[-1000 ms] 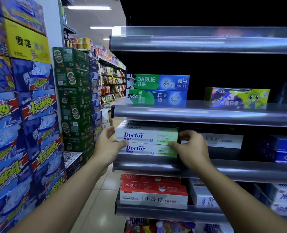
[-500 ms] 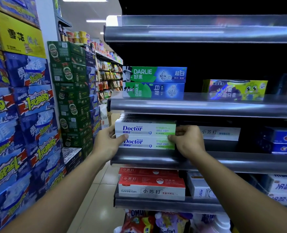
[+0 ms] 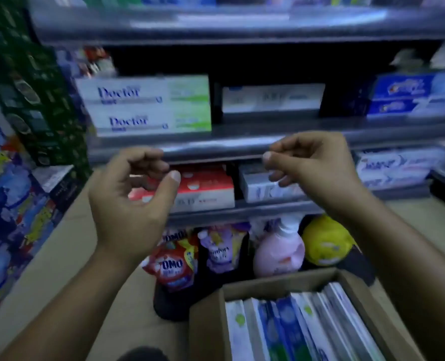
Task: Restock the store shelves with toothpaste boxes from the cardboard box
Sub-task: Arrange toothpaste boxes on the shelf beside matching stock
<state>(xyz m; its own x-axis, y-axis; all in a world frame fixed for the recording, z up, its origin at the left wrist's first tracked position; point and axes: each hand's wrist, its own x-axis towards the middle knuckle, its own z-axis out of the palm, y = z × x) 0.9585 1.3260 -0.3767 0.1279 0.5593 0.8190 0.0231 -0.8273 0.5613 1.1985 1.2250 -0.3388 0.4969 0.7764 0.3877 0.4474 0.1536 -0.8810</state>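
- Cardboard, brown and open-topped: the cardboard box is sitting at the bottom right, below the shelves. Toothpaste boxes are standing packed on edge inside it, white, blue and green side by side.
- Two Doctor boxes are lying stacked one on the other at the left end of the middle shelf, fronts facing out, close to its front edge.
- The left hand is hovering in front of that shelf's front edge, just below the Doctor boxes. Its fingers are curling loosely with the thumb out, gripping nothing.
- The right hand is hovering at about the same height, well apart from the left one, its fingers bending loosely toward the thumb, also empty.
- A white box is lying just right of the Doctor stack, a dark gap between them. Blue boxes are stacked toward the right end.
- On the shelf beneath, red-and-white boxes are showing partly behind the left hand.
- At the bottom, an OMO pouch, a purple pouch, a pink bottle and a yellow bottle are standing in a row.
- Everything is blurring, so the small print is unreadable.
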